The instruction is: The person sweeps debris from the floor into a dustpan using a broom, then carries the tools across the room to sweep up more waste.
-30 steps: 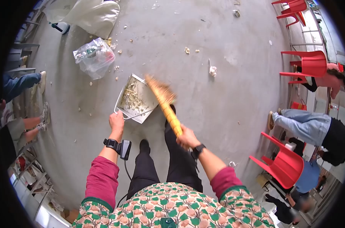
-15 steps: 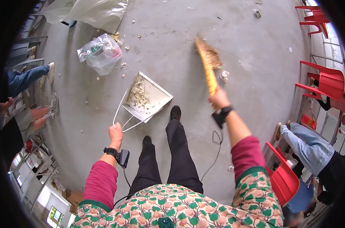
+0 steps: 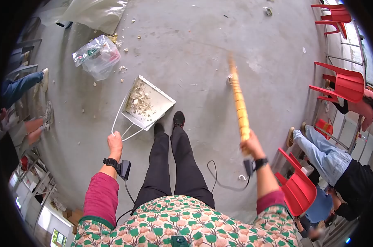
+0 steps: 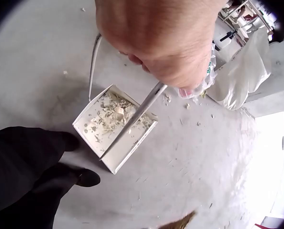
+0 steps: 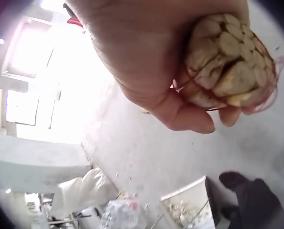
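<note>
My left hand grips the white wire handle of a metal dustpan that sits on the concrete floor, holding a heap of pale debris. From the left wrist, the hand fills the top and the dustpan lies below it. My right hand holds the end of a yellow straw broom, whose blurred bristles reach a crumpled white scrap. The right wrist view has the fingers curled round the broom's cut end.
A clear plastic bag of rubbish and scattered crumbs lie beyond the dustpan. Red chairs and seated people line the right side; more legs and metal frames stand at the left. My own feet are beside the dustpan.
The broom swung from the dustpan out to the right toward the white scrap, then my right hand drew back toward my body. The left hand kept hold of the dustpan handle.
</note>
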